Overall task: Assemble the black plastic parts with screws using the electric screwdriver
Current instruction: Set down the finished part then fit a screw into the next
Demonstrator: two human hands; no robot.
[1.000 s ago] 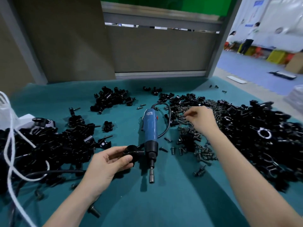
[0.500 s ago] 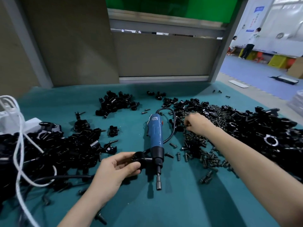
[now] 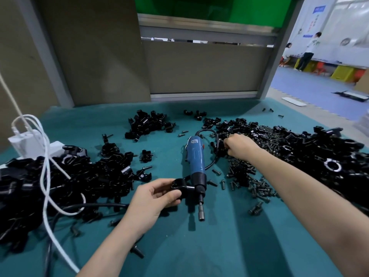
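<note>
Black plastic part [image 3: 181, 190] held in our left hand [image 3: 151, 204], mid-desk toward the near edge.
Our left grip pinches the part between thumb and fingers, just beside the blue electric screwdriver [image 3: 196, 162] lying on the desk [image 3: 209, 250]. Further right, our right hand [image 3: 238, 145] curls down into the screw pile [image 3: 246, 177]; we cannot tell whether that grip holds anything.

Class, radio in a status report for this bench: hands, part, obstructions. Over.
Left hand grips black plastic part. Right hand in screw pile, grasp unclear. Electric screwdriver lies unheld between them.
</note>
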